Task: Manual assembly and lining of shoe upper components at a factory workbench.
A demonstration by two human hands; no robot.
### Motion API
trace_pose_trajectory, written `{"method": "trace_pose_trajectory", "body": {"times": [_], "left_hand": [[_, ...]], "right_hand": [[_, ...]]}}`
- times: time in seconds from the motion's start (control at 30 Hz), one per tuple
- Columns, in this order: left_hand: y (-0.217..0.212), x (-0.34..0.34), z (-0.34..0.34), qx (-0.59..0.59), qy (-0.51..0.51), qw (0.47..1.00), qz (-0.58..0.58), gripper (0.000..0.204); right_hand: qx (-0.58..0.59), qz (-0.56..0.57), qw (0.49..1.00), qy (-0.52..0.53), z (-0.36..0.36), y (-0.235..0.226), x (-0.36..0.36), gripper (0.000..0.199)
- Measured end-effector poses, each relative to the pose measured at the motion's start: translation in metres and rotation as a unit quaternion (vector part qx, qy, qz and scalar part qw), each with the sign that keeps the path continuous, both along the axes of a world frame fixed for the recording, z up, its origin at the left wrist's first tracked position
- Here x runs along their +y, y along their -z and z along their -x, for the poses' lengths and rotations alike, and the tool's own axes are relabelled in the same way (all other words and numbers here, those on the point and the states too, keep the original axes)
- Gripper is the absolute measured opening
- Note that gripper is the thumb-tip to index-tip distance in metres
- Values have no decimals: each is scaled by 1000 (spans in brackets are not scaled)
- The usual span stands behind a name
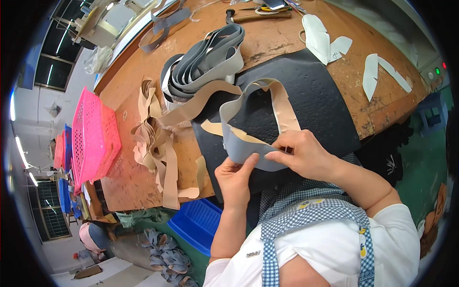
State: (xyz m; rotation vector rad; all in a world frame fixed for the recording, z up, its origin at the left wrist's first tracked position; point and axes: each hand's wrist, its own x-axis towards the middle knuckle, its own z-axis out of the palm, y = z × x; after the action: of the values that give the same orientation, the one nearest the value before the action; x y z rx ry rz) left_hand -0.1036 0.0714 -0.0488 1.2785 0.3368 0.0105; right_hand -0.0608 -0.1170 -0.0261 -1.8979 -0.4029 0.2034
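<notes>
Both hands work over a black mat (325, 112), which lies on the near part of a worn wooden table (119, 189). Left hand (233, 184): thumb and fingers pinched on the near part of a strip (241, 149), grey on one face and tan on the other. Right hand (306, 153): thumb and forefinger narrowed on the same strip, just right of the left hand.

The strip is raised above the mat, standing on edge in a loose loop. Its long axis bends: the held stretch runs left to right, grey face toward the wearer; the left side climbs to the far end, and the right side, tan outward, comes back near, toward the right hand. A tan band reaches from the loop's far end leftward.

Left of the mat, a tangle of tan strips (152, 136); far left of the loop, a bundle of grey strips (208, 62). Hammer (263, 17) at far side; white pieces (316, 40) far right.
</notes>
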Motion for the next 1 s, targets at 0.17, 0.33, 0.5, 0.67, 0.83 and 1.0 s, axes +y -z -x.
{"method": "trace_pose_trajectory", "body": {"times": [0.17, 0.33, 0.5, 0.67, 0.83, 1.0], "left_hand": [[-1, -1, -1, -16, -16, 1000, 20, 20], [-1, 6, -3, 15, -26, 998, 47, 20], [-1, 1, 4, 7, -21, 1000, -9, 20], [0, 15, -5, 18, -61, 991, 121, 13], [-2, 18, -5, 32, -54, 993, 102, 9], [0, 20, -5, 38, -55, 993, 95, 8]], "right_hand": [[4, 10, 1000, -11, -3, -1, 1, 16], [-103, 28, 994, -32, -1, 2, 2, 17], [-77, 52, 996, -18, -6, -4, 9, 16], [-64, 24, 998, -15, -2, -3, 7, 16], [-79, 17, 997, -2, 2, 1, 7, 16], [-60, 10, 998, -9, 4, -2, 7, 17]]}}
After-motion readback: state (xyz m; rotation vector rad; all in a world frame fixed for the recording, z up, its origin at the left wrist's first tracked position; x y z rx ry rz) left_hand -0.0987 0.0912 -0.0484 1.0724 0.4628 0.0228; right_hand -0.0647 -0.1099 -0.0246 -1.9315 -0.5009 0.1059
